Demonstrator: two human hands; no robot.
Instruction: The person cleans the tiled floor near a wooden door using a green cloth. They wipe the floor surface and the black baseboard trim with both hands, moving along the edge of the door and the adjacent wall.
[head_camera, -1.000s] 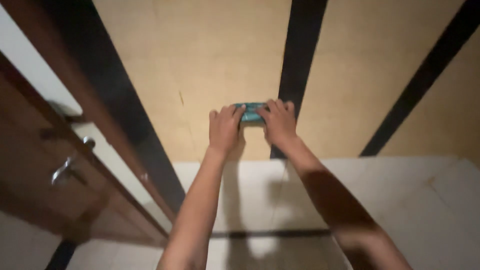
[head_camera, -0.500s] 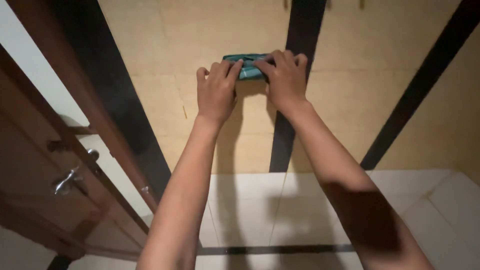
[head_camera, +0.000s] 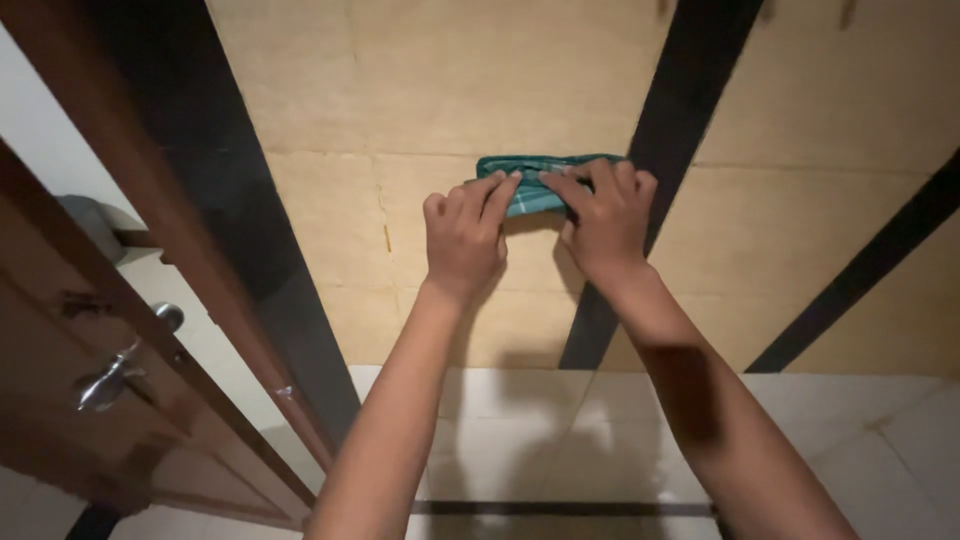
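A small folded green checked cloth (head_camera: 530, 178) is pressed flat against a tan wall (head_camera: 440, 90). Both hands hold it there. My left hand (head_camera: 463, 235) grips the cloth's left half with fingers over its lower edge. My right hand (head_camera: 605, 220) covers the right half, where the cloth meets a black vertical stripe (head_camera: 680, 130) on the wall. Both arms reach forward from the bottom of the view.
A brown wooden door (head_camera: 70, 400) with a metal lever handle (head_camera: 115, 375) stands open at the left, beside a dark door frame (head_camera: 250, 240). A second black stripe (head_camera: 860, 280) runs diagonally at the right. Pale floor tiles (head_camera: 540, 440) lie below.
Both hands have pushed the cloth upward along the wall, and the view has tilted with them. The grip on the cloth is unchanged.
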